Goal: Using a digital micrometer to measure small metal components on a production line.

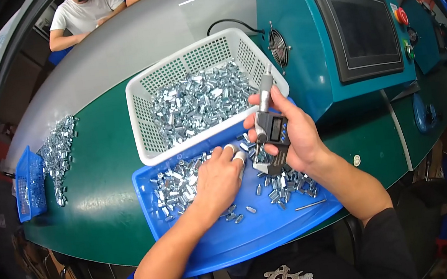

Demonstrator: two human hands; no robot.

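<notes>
My right hand grips a digital micrometer, held upright over a blue tray. My left hand is closed, its white-capped fingertips pinching a small metal part at the micrometer's jaws; the part itself is too small to make out. Several small shiny metal nuts lie scattered in the tray around both hands. Behind the tray stands a white plastic basket heaped with the same nuts.
A teal machine housing with a dark screen and a red button rises at the right. A pile of nuts and a small blue basket lie at left. Another person in a white shirt sits across the table.
</notes>
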